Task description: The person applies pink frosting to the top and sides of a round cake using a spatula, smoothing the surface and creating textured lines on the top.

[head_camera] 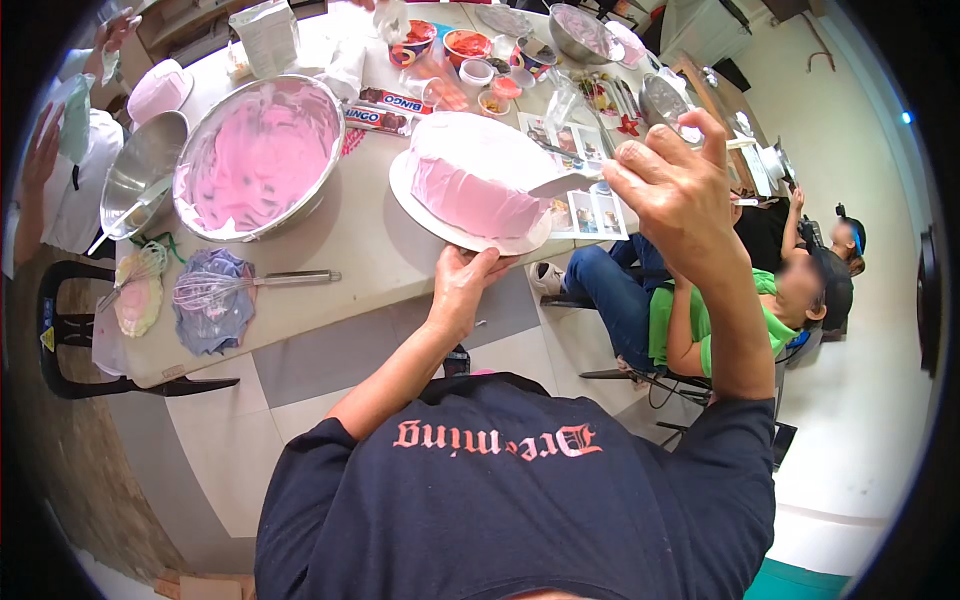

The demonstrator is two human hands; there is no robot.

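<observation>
A round cake (480, 172) coated in pink and whitish frosting sits on a white cake board (420, 212), tilted near the table's front edge. My left hand (463, 289) grips the front rim of the board from below, thumb close to the frosting. Raised at the right, my right hand (671, 187) holds a metal spatula (562, 184) whose blade lies at the cake's right side; whether it touches the frosting is hard to tell. To the left stands a large metal bowl (259, 161) of pink frosting.
Two whisks (292, 278) lie on piping bags at the table's left. An empty-looking metal bowl (142, 165) holds a spatula. Wrapped biscuit packs (379, 118), tubs of red frosting (466, 46) and printed pictures (592, 214) surround the cake. A seated person in green (690, 322) is close at right.
</observation>
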